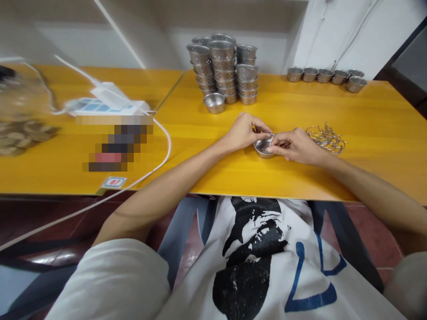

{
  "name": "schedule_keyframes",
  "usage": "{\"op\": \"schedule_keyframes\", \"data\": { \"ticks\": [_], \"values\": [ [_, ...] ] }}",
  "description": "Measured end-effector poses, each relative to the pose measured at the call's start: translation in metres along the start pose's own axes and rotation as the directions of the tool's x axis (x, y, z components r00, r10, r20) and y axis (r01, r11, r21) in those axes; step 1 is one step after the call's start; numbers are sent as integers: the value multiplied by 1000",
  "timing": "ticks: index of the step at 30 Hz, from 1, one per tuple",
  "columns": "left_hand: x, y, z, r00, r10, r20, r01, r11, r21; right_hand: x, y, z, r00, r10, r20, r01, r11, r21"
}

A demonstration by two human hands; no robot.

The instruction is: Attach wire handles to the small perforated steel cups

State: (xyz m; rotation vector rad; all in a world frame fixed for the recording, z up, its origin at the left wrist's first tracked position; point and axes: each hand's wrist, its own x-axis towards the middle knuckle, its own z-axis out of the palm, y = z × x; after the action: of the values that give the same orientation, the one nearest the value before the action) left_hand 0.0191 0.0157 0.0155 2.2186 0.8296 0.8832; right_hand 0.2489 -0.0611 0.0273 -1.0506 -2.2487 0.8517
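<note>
A small shiny metal cup [263, 154] rests on the yellow table close to its front edge, between my hands. My left hand [246, 130] pinches the cup's far rim, thumb and fingers closed on it. From the other side my right hand [296, 146] reaches over the rim, its fingers pressed together at the cup's inner wall. What lies in those fingertips, if anything, is too small to make out. Just right of my right hand lies a loose heap of thin bent metal wire pieces [327, 138].
Tall stacks of perforated metal cups [224, 66] stand at the back, with a single cup [214, 103] in front. Several more cups [324, 75] line the back right. A power strip [110, 106], a white cable [168, 144] and round tan pieces [23, 135] are on the left.
</note>
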Motion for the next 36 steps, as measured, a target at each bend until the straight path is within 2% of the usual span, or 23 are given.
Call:
{"op": "schedule_keyframes", "data": {
  "ticks": [8, 12, 14, 15, 17, 19, 21, 24, 27, 33, 36],
  "values": [
    [-1, 3, -2, 1000, 1, 8, -1, 1000, 6, 3, 5, -3, 999, 21, 33, -24, 997, 71],
    [-1, -2, 0, 1000, 3, 1, -3, 1000, -5, 1, 10, -6, 998, 32, 46, -37, 994, 106],
    [-1, -7, 4, 999, -24, -32, 24, 1000, -10, 1, 14, -7, 999, 39, -28, -35, 992, 120],
    [0, -10, 6, 998, -46, -51, 45, 999, -20, 1, 16, -7, 994, 41, -105, -29, 993, 118],
    [1, -13, 9, 992, -89, -94, 83, 995, -60, 1, 22, -6, 955, 48, -292, -23, 996, 91],
    [2, -15, 12, 984, -95, -152, 78, 991, -109, 3, 27, -4, 909, 85, -408, -51, 994, 93],
    [2, -15, 13, 973, -59, -224, 26, 989, -146, 4, 29, 1, 904, 174, -390, -101, 975, 200],
    [2, -14, 15, 957, -12, -290, -52, 976, -210, 7, 28, 8, 921, 290, -260, -147, 877, 457],
    [2, -14, 16, 963, 6, -269, -86, 954, -288, 9, 23, 12, 912, 311, -269, -107, 811, 576],
    [0, -6, 17, 991, 66, -115, -110, 894, -434, 10, 28, 8, 856, 326, -401, -68, 840, 538],
    [0, -2, 17, 994, 80, -80, -108, 877, -469, 10, 31, 8, 850, 314, -422, -53, 850, 524]
  ]
}}
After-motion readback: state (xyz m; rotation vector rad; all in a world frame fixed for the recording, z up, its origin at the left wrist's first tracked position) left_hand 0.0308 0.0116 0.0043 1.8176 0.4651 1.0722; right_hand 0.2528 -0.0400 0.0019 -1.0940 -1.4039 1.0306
